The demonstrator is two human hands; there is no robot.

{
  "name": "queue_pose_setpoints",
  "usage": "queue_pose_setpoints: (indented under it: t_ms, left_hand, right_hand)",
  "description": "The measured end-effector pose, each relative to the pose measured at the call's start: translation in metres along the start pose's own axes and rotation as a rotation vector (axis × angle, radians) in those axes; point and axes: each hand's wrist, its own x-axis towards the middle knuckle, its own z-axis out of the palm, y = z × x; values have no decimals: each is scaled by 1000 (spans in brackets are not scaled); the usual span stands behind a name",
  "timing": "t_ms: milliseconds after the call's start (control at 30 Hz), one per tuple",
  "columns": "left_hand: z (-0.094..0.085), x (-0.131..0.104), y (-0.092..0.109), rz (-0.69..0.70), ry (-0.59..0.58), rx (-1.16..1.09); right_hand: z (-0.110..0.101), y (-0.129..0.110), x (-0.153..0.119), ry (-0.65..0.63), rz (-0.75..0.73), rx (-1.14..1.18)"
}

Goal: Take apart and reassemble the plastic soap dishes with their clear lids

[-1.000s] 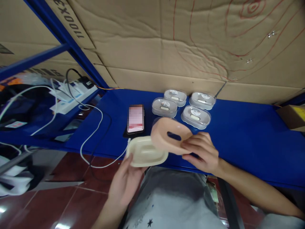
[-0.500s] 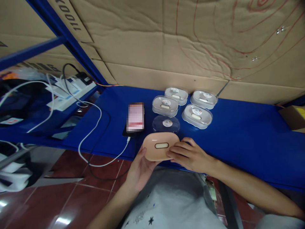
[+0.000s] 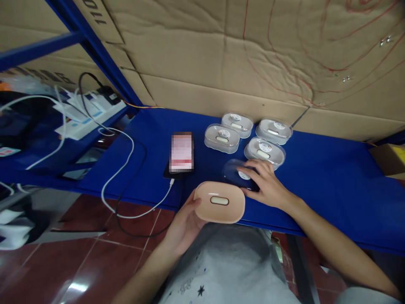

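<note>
My left hand is closed on the left end of a peach oval plastic box, thumb on top and fingers beneath. The box has a pale, pill-shaped piece in the middle of its upper face and is held over the table's front edge. Beyond it, my right hand grips a clear plastic cover with a round white sticker, partly hidden by the fingers. Just behind that hand sits a similar light box under a clear cover.
More covered boxes stand toward the back of the blue table. A phone with a blurred screen lies on the left, near a white cable. Power strips sit at far left, and a cardboard wall closes the back.
My right hand has left the peach box and taken hold of the clear cover, which has shifted to the right. My left hand keeps the box, now slightly lower in view.
</note>
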Motion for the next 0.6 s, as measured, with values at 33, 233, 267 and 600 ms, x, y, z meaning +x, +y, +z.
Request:
queue_pose_setpoints:
  t_ms: [33, 233, 267, 600]
  left_hand:
    - [-1, -1, 0, -11, 2, 17]
    - [-2, -3, -2, -34, 4, 40]
    - [-1, -3, -2, -30, -10, 42]
    - [15, 5, -14, -4, -212, 42]
  right_hand:
    - [0, 2, -1, -23, -14, -7]
    - [-5, 5, -2, -33, 37, 131]
    - [-7, 1, -1, 22, 40, 174]
    - [-8, -50, -6, -14, -366, 226]
